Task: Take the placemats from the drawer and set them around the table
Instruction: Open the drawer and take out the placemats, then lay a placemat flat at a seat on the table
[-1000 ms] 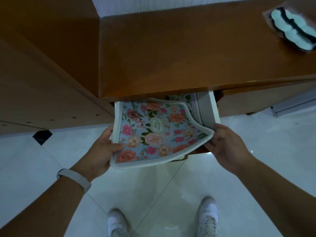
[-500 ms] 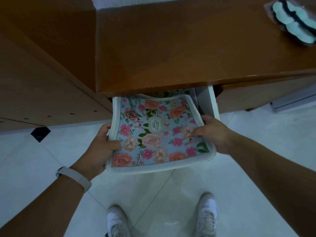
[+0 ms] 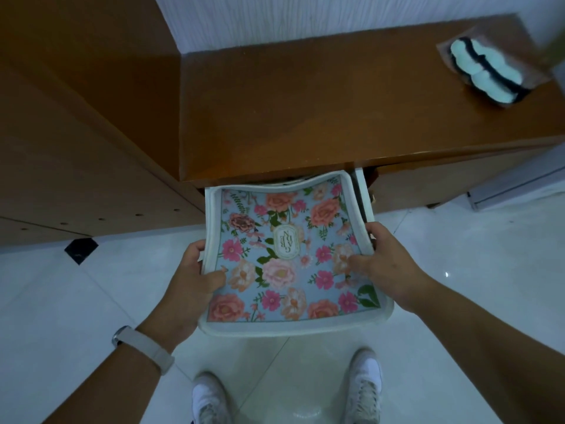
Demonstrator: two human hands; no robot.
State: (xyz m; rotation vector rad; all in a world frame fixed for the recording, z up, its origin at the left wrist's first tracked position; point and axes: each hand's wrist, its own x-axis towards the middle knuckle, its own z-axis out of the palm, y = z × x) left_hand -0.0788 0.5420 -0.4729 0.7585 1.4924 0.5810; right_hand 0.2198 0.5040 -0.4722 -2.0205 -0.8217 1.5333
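Observation:
A stack of floral placemats (image 3: 287,258), light blue with pink and orange flowers and a white border, is held nearly flat in front of me. My left hand (image 3: 192,280) grips its left edge with the thumb on top. My right hand (image 3: 382,264) grips the right edge, thumb on the printed face. The stack's far end still reaches the open white drawer (image 3: 363,194) under the brown wooden cabinet top (image 3: 305,111). The drawer's inside is hidden by the mats.
A brown pouch with pale round pads (image 3: 486,71) lies at the cabinet's far right. A taller wooden cabinet (image 3: 76,133) stands to the left. White tiled floor (image 3: 458,270) spreads below, with my white shoes (image 3: 363,390) near the bottom edge.
The placemats have come out of the drawer toward me and flattened. My right hand shifted from under the bent right edge to gripping it with the thumb on top.

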